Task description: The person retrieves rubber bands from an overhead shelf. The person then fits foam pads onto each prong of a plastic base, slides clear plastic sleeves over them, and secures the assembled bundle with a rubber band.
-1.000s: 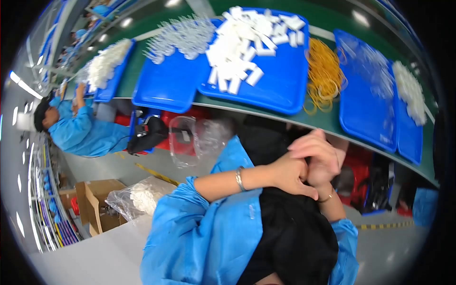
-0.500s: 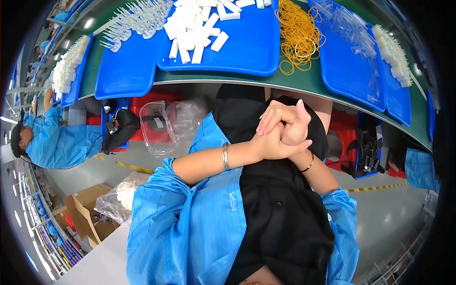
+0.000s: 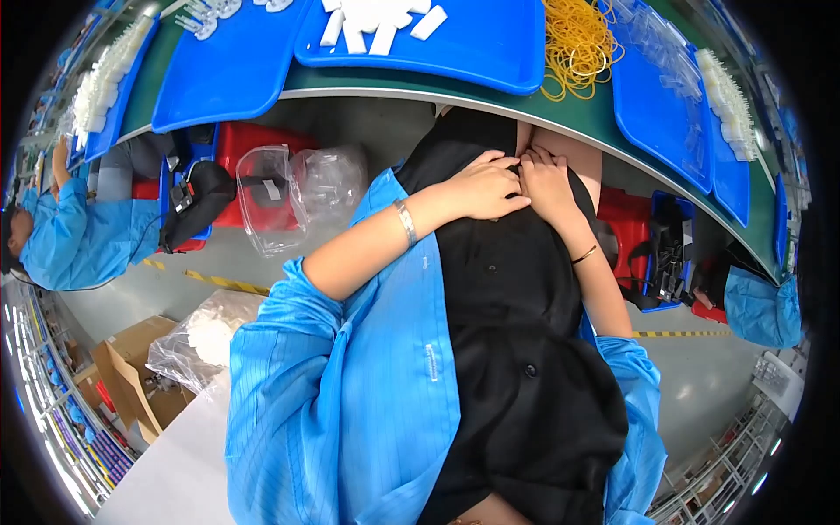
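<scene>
My left hand (image 3: pixel 488 186) lies palm down on the black clothing (image 3: pixel 490 262) over my lap, with its fingers spread a little and holding nothing. Beside it, my right hand (image 3: pixel 548 185) rests with slightly bent, parted fingers near the hem and holds nothing visible. The fingertips of both hands meet or nearly meet. Beyond them, a blue tray (image 3: pixel 437 66) holds white blocks (image 3: pixel 382 38). A pile of yellow rubber bands (image 3: pixel 579 48) lies to its right on the green table (image 3: pixel 516 101).
More blue trays (image 3: pixel 223 74) stand left and right, some with clear plastic parts (image 3: pixel 661 48) or white parts (image 3: pixel 726 105). A person in blue (image 3: pixel 96 236) sits at far left. Below the table are red stools (image 3: pixel 262 210); a cardboard box (image 3: pixel 131 376) stands lower left.
My hands have come out of their clasp and moved down onto my lap, side by side. The view has shifted, with the trays now higher in the frame.
</scene>
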A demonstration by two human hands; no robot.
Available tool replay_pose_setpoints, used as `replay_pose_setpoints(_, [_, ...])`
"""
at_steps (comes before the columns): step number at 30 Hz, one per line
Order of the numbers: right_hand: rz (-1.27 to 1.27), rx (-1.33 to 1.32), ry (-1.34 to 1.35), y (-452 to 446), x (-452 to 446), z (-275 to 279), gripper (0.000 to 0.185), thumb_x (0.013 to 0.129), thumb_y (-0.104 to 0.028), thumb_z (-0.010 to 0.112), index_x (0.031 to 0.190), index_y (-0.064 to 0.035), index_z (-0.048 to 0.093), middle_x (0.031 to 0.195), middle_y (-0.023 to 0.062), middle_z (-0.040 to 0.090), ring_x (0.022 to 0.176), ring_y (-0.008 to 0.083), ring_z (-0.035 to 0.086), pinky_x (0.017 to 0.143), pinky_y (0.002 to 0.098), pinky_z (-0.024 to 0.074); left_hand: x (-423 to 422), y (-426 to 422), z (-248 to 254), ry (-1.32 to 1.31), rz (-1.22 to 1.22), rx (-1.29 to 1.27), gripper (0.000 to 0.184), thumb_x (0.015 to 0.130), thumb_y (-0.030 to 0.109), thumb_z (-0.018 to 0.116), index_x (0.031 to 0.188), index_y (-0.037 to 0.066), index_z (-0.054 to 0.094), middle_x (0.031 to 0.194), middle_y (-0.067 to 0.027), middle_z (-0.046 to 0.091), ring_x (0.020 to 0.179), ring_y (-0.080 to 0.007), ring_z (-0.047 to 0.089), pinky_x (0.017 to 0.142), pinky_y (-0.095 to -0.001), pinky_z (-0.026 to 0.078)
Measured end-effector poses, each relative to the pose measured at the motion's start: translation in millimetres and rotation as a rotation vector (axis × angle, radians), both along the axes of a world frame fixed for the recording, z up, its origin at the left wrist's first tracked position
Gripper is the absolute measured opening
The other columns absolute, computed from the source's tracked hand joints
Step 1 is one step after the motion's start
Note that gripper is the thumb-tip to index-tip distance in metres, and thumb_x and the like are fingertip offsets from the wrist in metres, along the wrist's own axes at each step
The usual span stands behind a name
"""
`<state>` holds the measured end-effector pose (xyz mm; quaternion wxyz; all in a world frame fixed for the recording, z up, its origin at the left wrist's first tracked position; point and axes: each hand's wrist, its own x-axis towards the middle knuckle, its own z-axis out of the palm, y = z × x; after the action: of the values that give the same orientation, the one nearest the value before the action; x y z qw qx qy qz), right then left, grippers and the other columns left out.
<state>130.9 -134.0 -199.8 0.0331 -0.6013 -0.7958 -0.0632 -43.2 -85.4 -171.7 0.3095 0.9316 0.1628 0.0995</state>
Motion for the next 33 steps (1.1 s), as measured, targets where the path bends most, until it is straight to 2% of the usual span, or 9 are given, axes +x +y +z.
replay_pose_setpoints(12, [0.009, 0.057, -0.177, 7.4, -23.4, 13.2, 0.016, 0.072, -0.018, 0.056, 0.082, -0.0068, 0.062, 0.087, 0.007, 0.062, 0.097, 0.0207, 0.055, 0.082, 0.0387, 0.0361, 5.7, 10.5, -12.8, 0.163, -0.037, 0.186, 0.022, 0.077, 0.019, 0.051, 0.081, 0.005, 0.067, 0.09, -0.0087, 0.065, 0.113, -0.0254, 0.047, 0.106, -0.0468, 0.021])
replay_pose_setpoints(16, [0.016, 0.147, -0.094, 8.1, -24.3, 17.4, 0.013, 0.07, -0.016, 0.057, 0.08, -0.0083, 0.061, 0.082, 0.0058, 0.06, 0.089, 0.0194, 0.055, 0.077, 0.0358, 0.0366, 7.2, 12.8, -17.3, 0.094, 0.008, 0.218, 0.02, 0.077, 0.019, 0.052, 0.082, 0.007, 0.068, 0.096, -0.0095, 0.063, 0.112, -0.0239, 0.047, 0.106, -0.0473, 0.021])
replay_pose_setpoints(19, [0.012, 0.065, 0.13, -3.2, -26.8, 41.6, 0.011, 0.073, -0.013, 0.057, 0.081, -0.0068, 0.06, 0.085, 0.0071, 0.06, 0.089, 0.0222, 0.054, 0.077, 0.0354, 0.0369, -4.2, 12.9, -7.2, 0.043, -0.042, 0.139, 0.019, 0.08, 0.021, 0.055, 0.086, 0.007, 0.066, 0.098, -0.0109, 0.062, 0.111, -0.0239, 0.048, 0.104, -0.049, 0.024])
replay_pose_setpoints(21, [0.073, 0.097, 0.392, -19.0, -34.2, 94.1, 0.009, 0.079, -0.011, 0.057, 0.084, -0.0044, 0.057, 0.09, 0.0079, 0.058, 0.091, 0.0243, 0.053, 0.076, 0.0365, 0.0367, -43.1, 3.4, 33.4, -0.179, -0.027, -0.183, 0.022, 0.084, 0.019, 0.058, 0.098, 0.004, 0.063, 0.096, -0.0131, 0.064, 0.095, -0.027, 0.059, 0.09, -0.0385, 0.042])
replay_pose_setpoints(23, [0.071, 0.026, 0.526, -32.1, -38.2, 140.3, 0.006, 0.081, -0.01, 0.057, 0.084, -0.0047, 0.056, 0.091, 0.007, 0.06, 0.09, 0.0245, 0.055, 0.074, 0.0356, 0.0384, -76.5, -11.2, 88.8, -0.328, 0.069, -0.351, 0.02, 0.085, 0.014, 0.059, 0.101, 0.004, 0.064, 0.1, -0.0144, 0.065, 0.093, -0.0278, 0.062, 0.081, -0.034, 0.048])
replay_pose_setpoints(26, [0.086, 0.048, 0.667, -34.4, -32.3, 182.9, 0.005, 0.08, -0.008, 0.059, 0.082, -0.0041, 0.057, 0.087, 0.0081, 0.062, 0.084, 0.0246, 0.058, 0.069, 0.0354, 0.0398, -129.9, -2.6, 153.6, -0.459, 0.235, -0.178, 0.017, 0.078, 0.004, 0.06, 0.092, -0.002, 0.067, 0.098, -0.0137, 0.066, 0.092, -0.0258, 0.064, 0.082, -0.0344, 0.049])
replay_pose_setpoints(28, [0.107, 0.087, 0.707, -21.3, -26.5, 201.9, 0.004, 0.079, -0.006, 0.06, 0.082, -0.0038, 0.058, 0.085, 0.0086, 0.062, 0.082, 0.0242, 0.059, 0.068, 0.0343, 0.0399, -158.5, 15.9, 179.8, -0.529, 0.613, -0.152, 0.017, 0.081, 0.007, 0.057, 0.089, -0.005, 0.067, 0.092, -0.013, 0.067, 0.085, -0.0174, 0.062, 0.076, -0.0285, 0.048])
replay_pose_setpoints(30, [0.129, 0.132, 0.682, 0.1, -21.3, 212.7, 0.005, 0.078, -0.005, 0.06, 0.082, -0.0031, 0.058, 0.086, 0.008, 0.062, 0.082, 0.024, 0.058, 0.069, 0.033, 0.0398, -178.4, 54.3, 184.5, -0.543, 0.989, 0.003, 0.018, 0.088, 0.012, 0.057, 0.09, -0.003, 0.067, 0.089, -0.0085, 0.066, 0.084, -0.0119, 0.06, 0.075, -0.0241, 0.046])
replay_pose_setpoints(33, [0.161, 0.166, 0.634, 38.9, -29.2, 219.8, 0.006, 0.078, -0.005, 0.06, 0.084, -0.0034, 0.058, 0.089, 0.008, 0.062, 0.083, 0.0244, 0.057, 0.07, 0.0329, 0.0398, -205.3, 123.2, 177.1, -0.37, 1.096, 0.023, 0.029, 0.081, 0.018, 0.066, 0.102, 0.0, 0.061, 0.093, -0.0101, 0.065, 0.084, -0.0159, 0.062, 0.076, -0.0286, 0.048])
